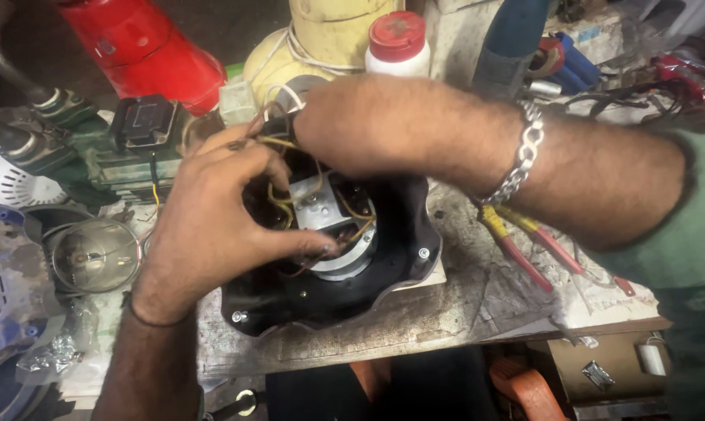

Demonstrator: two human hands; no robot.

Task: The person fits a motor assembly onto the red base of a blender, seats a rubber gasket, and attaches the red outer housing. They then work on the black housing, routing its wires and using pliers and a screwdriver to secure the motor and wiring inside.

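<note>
While both hands crowd over the black motor housing point(333, 292) on the worn workbench point(446, 312), the left hand point(212, 218) lies across the housing's left rim with its thumb reaching down into the round opening, the tip touching the reddish wires beside the metal core point(325, 214). Its fingers curl at the upper rim, pinched narrowly on a bundle of yellow-brown wires point(274, 144) that rises out of the opening. The right hand point(352, 125) comes in from the right, crossing above the housing's far edge; its fingers are hidden behind the wrist and the left hand, so I cannot tell whether they are closed or spread. A silver chain bracelet point(524, 152) sits on the right wrist. The housing lies directly beneath both hands, at the middle of the bench. Pliers with red and yellow handles point(524, 249) lie on the bench under the right forearm, just beside the housing. A white bottle with a red cap point(397, 43) stands behind it.
</note>
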